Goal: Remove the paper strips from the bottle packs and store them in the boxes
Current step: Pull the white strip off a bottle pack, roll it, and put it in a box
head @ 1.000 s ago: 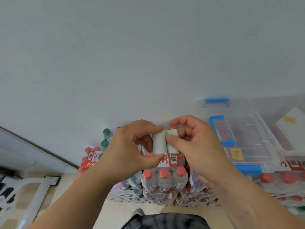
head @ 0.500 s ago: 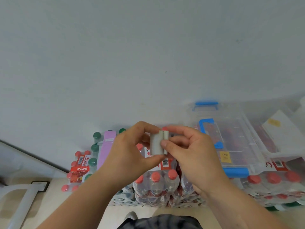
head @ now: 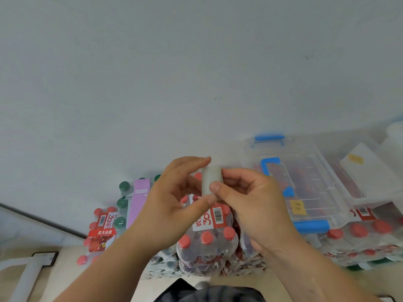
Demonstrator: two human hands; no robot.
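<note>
**Folded strip closes to a single panel**

Since half a second ago, the two visible halves of the paper strip (head: 211,179) have closed into one narrow panel. The left hand (head: 172,205) pinches it, with the index finger curled over its top and the thumb under its lower end. The right hand (head: 248,199) pinches its right edge, thumb pressed on the front face and the other fingers curled behind. The strip is held in the air above a red-capped bottle pack (head: 207,243), apart from the clear box (head: 305,171) with blue handles, which rests on more packs to the right. Green-capped bottles (head: 122,203) and a purple strip (head: 139,199) stand to the left.
</note>
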